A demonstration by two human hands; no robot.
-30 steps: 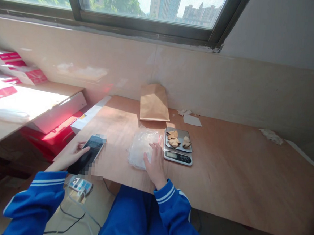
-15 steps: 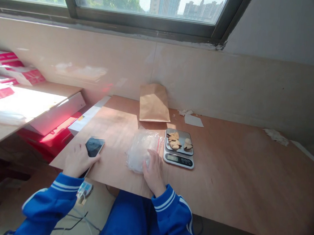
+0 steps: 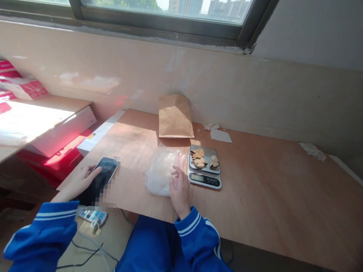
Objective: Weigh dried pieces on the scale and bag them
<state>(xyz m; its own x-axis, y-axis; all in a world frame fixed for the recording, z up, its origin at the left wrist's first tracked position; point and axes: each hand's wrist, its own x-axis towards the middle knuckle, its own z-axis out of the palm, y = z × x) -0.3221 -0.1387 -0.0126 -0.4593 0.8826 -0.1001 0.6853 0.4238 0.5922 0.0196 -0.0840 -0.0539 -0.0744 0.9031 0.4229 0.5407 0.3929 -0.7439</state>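
My left hand grips a dark smartphone by its left side, with the thumb over its edge; part of the phone is pixelated. The phone is at the table's front left corner. My right hand is over the right side of a stack of clear plastic zip bags, thumb and index finger apart. I cannot tell how firmly it touches them. Just right of the bags stands a white kitchen scale with a steel plate. Several pale, dark-edged dried slices lie on that plate.
A brown paper bag stands against the wall. White paper and crumpled tissue lie along the wooden table's back edge. A power strip with cables is below the front edge. Another table stands left, by red bins.
My left hand has shifted left, so more of the phone shows. My right hand's index finger has lifted and straightened over the bags. The view has turned slightly right.
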